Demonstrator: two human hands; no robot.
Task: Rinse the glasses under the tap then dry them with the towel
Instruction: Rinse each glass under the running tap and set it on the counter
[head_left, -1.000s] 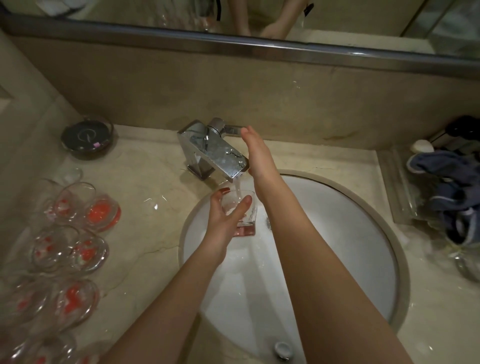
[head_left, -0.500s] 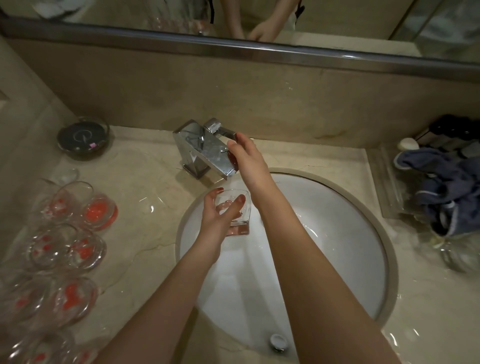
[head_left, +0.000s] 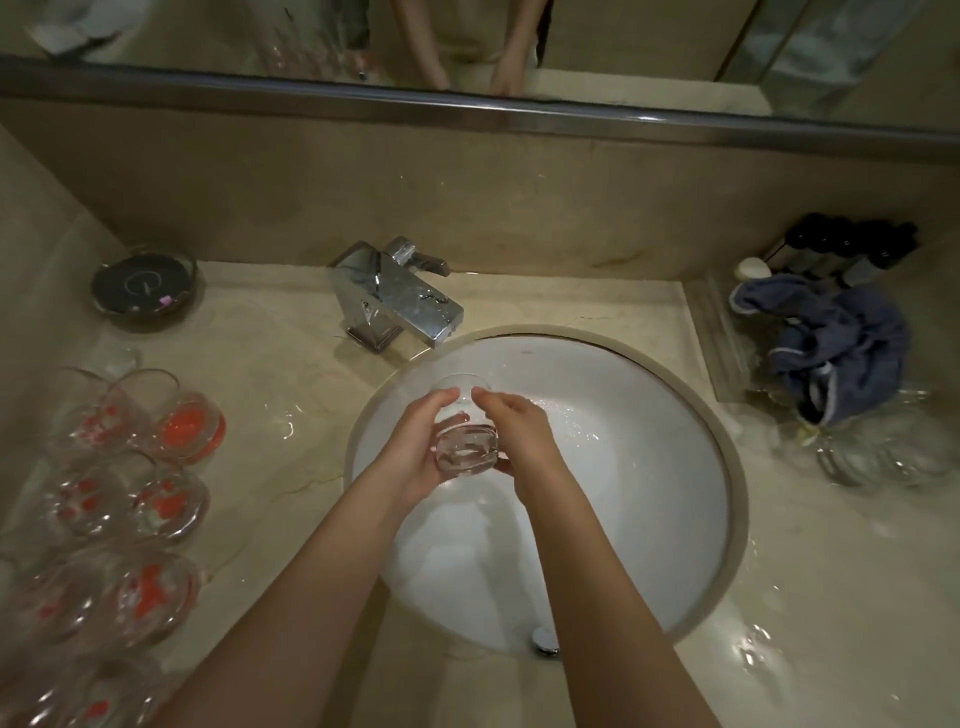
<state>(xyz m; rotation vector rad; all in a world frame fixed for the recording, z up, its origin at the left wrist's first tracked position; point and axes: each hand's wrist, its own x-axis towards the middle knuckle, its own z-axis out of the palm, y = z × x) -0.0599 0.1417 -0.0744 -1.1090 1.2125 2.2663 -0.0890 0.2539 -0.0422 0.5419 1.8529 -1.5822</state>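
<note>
Over sink (head_left: 649, 415), both hands' fingers (head_left: 441, 402) hold glass (head_left: 465, 447) tipped, base toward camera

Glass (head_left: 466, 451) between both hands, over sink (head_left: 649, 395)

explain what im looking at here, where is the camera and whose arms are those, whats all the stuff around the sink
There is no machine here: the arms belong to a person wearing a wide-angle camera on the head, looking down at their own hands. The left hand and right hand both grip one clear glass, tipped on its side over the white sink. The chrome tap sits behind it; no stream of water shows. On the counter's left stand more glasses with red patterns and a dark round dish. On the right lies a crumpled blue towel on a tray, with dark bottles behind and more clear glassware in front. The strip along the top is a mirror.
</note>
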